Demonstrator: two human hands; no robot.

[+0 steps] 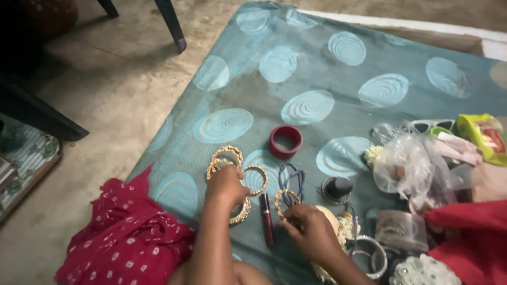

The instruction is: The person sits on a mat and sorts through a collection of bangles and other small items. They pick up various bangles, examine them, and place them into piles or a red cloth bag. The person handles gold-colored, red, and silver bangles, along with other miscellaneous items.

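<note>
Right hand point(309, 224) pinching gold bangle point(285, 203), left hand point(228, 186) on bangles point(224, 158)

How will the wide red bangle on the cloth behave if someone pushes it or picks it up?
The red bangle lies flat on the patterned cloth, so a push would probably slide it, not roll it. Its thick, even wall suggests it is stiff and keeps its shape. Set on edge, it would likely roll.

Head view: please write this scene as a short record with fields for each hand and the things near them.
surface: teal cloth with pale circles
left hand: rests on gold bangles
right hand: holds a gold bangle
between hands: dark red tube
beyond hands: wide red bangle
right side: clear plastic bag
</note>
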